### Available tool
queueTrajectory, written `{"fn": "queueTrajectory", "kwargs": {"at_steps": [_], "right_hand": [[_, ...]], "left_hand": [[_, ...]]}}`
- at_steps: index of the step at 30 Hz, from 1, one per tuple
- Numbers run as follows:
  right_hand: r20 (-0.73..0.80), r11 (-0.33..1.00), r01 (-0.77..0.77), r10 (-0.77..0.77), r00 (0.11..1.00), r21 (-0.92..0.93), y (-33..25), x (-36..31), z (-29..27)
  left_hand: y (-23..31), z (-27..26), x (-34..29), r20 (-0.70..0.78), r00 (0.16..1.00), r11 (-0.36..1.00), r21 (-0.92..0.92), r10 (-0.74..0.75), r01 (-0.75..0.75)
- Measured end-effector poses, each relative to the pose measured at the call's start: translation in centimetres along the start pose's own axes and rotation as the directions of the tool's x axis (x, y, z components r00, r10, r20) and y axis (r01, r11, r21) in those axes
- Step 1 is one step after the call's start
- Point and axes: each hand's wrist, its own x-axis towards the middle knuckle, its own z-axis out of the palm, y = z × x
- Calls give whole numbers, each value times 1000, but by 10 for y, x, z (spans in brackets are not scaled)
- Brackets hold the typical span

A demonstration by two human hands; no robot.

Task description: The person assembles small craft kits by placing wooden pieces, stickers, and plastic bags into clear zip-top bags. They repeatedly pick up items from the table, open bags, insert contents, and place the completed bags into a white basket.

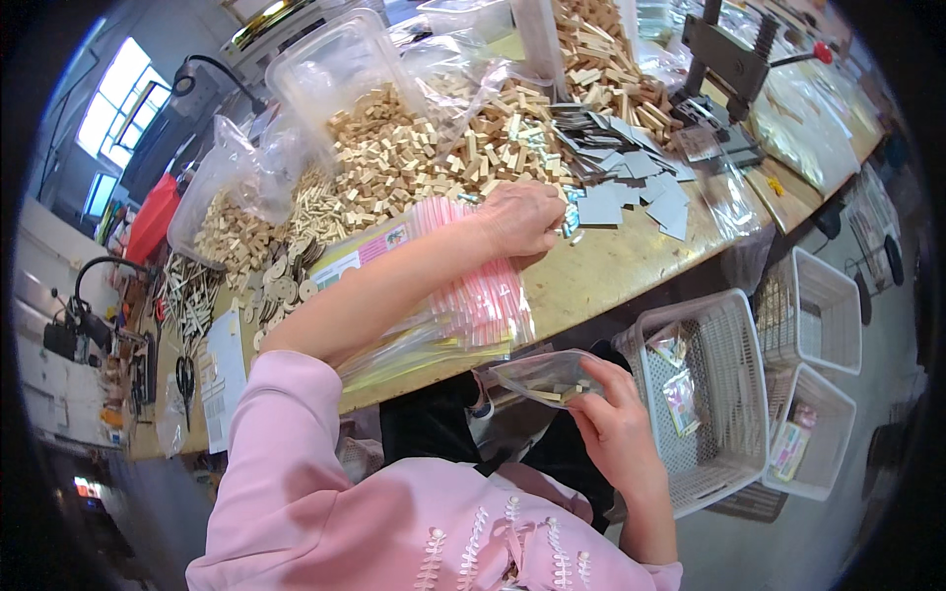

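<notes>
We see the left hand [520, 219] curled down, fingers closed on small wooden blocks [414, 158] mid-bench. Right hand [613, 419] pinches a clear bag [547, 376] below the bench's near edge, mouth facing left.

We see a wooden workbench [631, 258] heaped with small pale wooden blocks [414, 158], a spread of flat grey cards [631, 182] beside them toward the right, and round wooden discs [281, 281] to the left. A stack of clear bags with pink stripes [483, 286] lies at the near edge, scissors [185, 379] at the far left end, and a black hand press [724, 74] stands at the back.
</notes>
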Motion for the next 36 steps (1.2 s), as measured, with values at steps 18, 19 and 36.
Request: {"fn": "queueTrajectory", "kwargs": {"at_steps": [18, 19, 36], "right_hand": [[96, 997, 52, -57, 994, 52, -35, 17, 14], [102, 997, 55, -60, 993, 50, -36, 17, 16], [182, 993, 112, -115, 977, 25, -53, 31, 36]], "left_hand": [[40, -66, -122, -219, 976, 958, -277, 9, -71], [17, -72, -117, -293, 954, 976, -220, -61, -5], [-148, -21, -83, -316, 728, 727, 147, -608, 671]]}}
